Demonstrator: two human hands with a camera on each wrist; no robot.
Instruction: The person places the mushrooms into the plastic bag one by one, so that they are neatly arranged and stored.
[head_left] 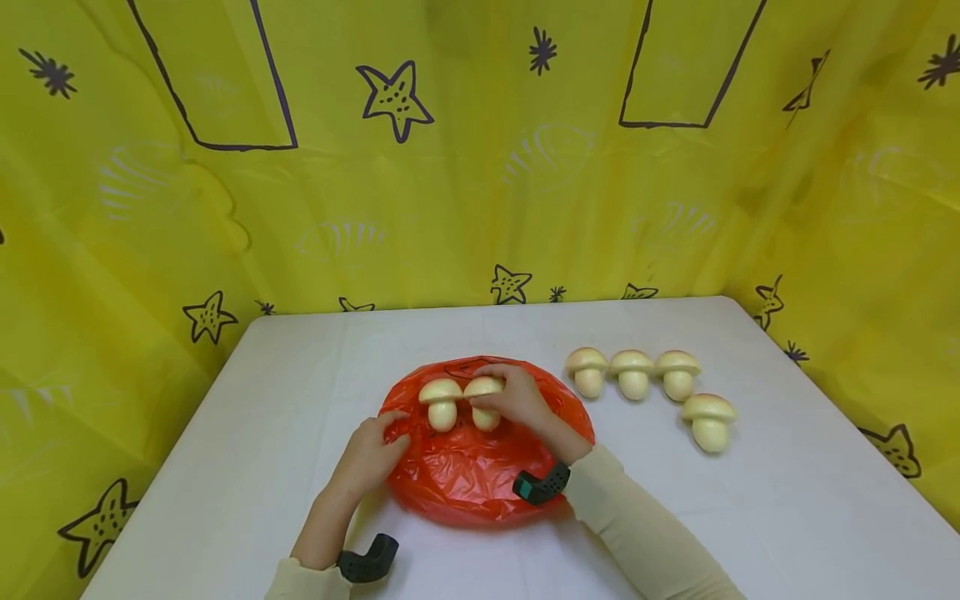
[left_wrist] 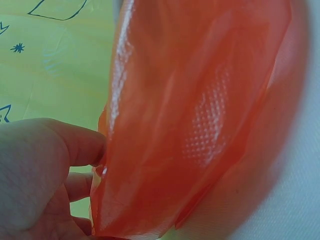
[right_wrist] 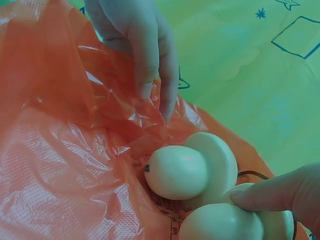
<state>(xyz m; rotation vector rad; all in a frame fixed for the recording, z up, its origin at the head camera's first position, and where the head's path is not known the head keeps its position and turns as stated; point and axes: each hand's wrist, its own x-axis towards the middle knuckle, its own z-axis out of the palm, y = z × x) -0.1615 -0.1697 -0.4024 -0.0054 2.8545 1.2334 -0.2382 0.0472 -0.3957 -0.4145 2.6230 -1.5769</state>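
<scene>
A crinkled red plastic bag [head_left: 472, 479] lies spread in a rounded shape on the white table. Two cream toy mushrooms [head_left: 442, 414] are side by side on it, stems toward the front. My right hand [head_left: 517, 400] grips the right mushroom by its cap, the thumb pressing on it in the right wrist view. That mushroom's stem [right_wrist: 220, 222] shows below the thumb. At the bag's left edge, my left hand [head_left: 371, 450] has its fingers loosely bent and spread, fingertips [right_wrist: 146, 90] touching the plastic. The left wrist view shows mostly the bag's red side [left_wrist: 170, 120].
Several more toy mushrooms [head_left: 633, 375] stand right of the bag, one [head_left: 709, 423] nearer the front. A brown twisted cord [right_wrist: 254, 174] shows beside the held mushroom. A yellow curtain [head_left: 450, 208] with starfish drawings hangs behind and beside the white table [head_left: 300, 367].
</scene>
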